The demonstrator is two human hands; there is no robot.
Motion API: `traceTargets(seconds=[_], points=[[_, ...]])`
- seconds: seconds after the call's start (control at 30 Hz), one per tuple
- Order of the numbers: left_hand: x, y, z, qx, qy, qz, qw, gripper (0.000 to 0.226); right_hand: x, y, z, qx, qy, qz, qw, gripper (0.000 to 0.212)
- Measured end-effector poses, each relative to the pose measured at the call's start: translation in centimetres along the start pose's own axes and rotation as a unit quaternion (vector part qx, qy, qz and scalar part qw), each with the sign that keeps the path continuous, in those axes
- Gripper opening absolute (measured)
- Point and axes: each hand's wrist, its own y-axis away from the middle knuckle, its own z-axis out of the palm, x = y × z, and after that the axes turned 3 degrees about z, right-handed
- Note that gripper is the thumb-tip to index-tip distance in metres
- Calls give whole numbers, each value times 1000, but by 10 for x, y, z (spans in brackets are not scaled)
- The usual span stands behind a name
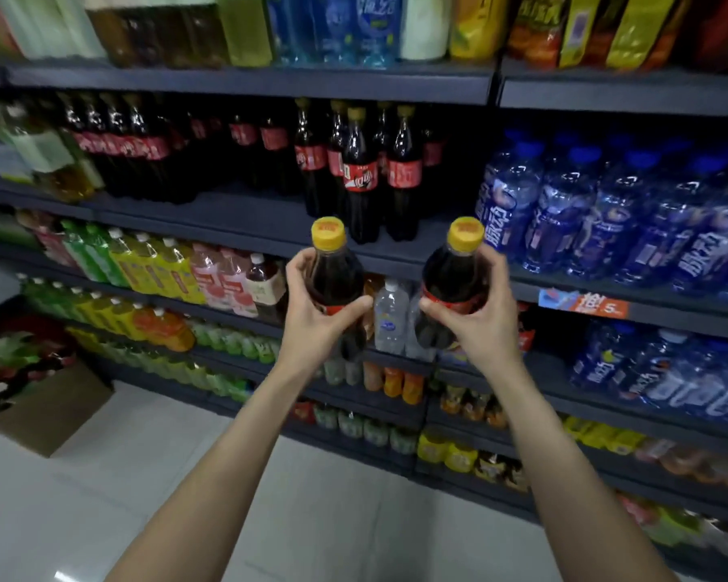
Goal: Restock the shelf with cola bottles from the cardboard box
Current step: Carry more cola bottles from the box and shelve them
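Cola bottles (335, 270) gripped, seemingly upright.

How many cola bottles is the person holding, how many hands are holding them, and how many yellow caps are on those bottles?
Cola bottles held: 2, the left bottle and the right bottle
Hands: 2, left hand and right hand
Yellow caps: 2, and
Total: 6

Head view, near, facing forward-down at shelf (244, 212).
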Motion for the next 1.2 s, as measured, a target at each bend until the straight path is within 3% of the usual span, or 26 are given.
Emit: traceTargets(seconds=[0.3,0.63,0.9,1.07,1.2], points=[[-53,-152,0,-1,30,76,997,71,39,-142,44,109,125,-62,984,71],[-95,-242,-8,4,59,113,992,70,74,-233,75,169,137,34,975,84],[-126,-268,-1,-5,47,73,996,78,93,-223,103,195,241,81,947,101],[-155,-266,-6,-43,-101,75,991,101,99,-209,116,221,293,94,925,97],[-181,-248,-13,-66,-174,57,981,98,103,-217,118,233,279,92,927,92]])
